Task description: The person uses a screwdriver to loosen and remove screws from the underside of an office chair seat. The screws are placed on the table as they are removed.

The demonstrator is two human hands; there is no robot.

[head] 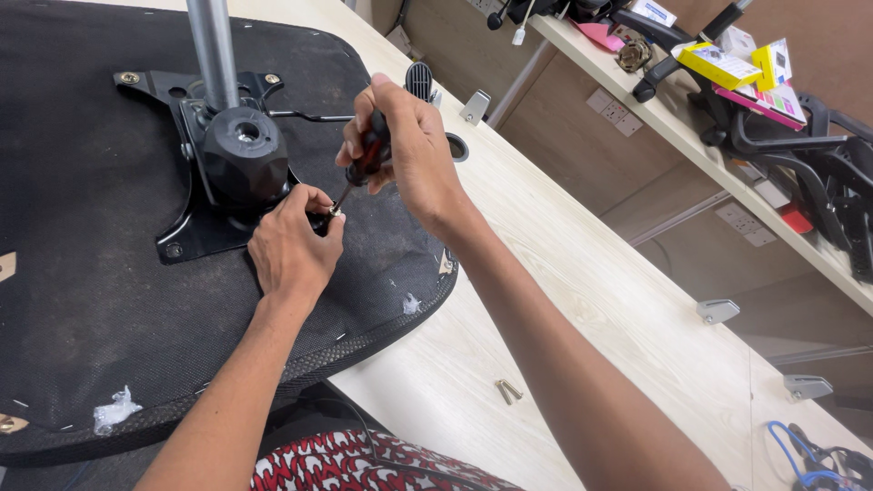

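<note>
Clearly, screwdriver (362, 168) slants down-left in right hand (409, 150).

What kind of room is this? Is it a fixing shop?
Probably a workshop or office where chairs get put together. An upturned chair seat lies on a long wooden desk, spare black chair parts are piled on a shelf, and the right hand holds a screwdriver.

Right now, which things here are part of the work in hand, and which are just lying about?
In use: screwdriver in right hand; screw steadied by left hand; black mounting plate; upturned chair seat.

Lying about: two loose screws on table; boxes on shelf.
</note>
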